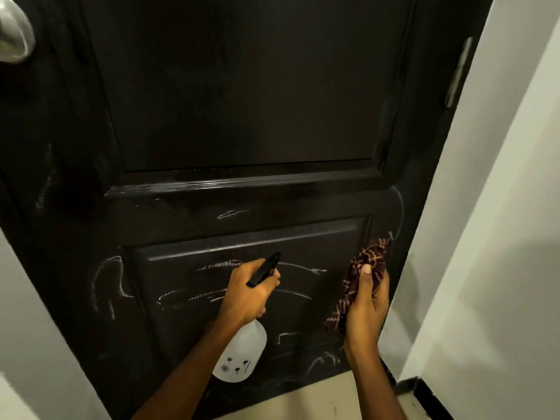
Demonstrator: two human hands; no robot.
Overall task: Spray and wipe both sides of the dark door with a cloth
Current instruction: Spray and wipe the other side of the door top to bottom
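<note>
Found the dark door [242,101] filling most of the view, with a metal knob [15,28] at its upper left edge and a hinge [457,74] on its right edge. Noted white scrawled marks [218,265] across the lower panel, on the stiles either side of it and on the rail above it. Recorded the left hand [248,295] wrapped tightly round the neck of a white spray bottle [239,356], with the black nozzle [265,269] aimed at the lower panel and close to it. Recorded the right hand [366,310] gripping a bunched maroon patterned cloth [360,268], thumb on top, at the right border of the lower panel, near the hinged edge. Could not confirm contact between cloth and door. Observed the white wall [500,237] standing just beside the hinge edge, leaving little room right of the cloth. Saw a strip of pale floor [318,398] below the door's bottom edge, bounded on the right by black skirting [415,389]. Logged more light wall [24,328] past the door's left edge. Found both hands well apart, with bare panel between them.
</note>
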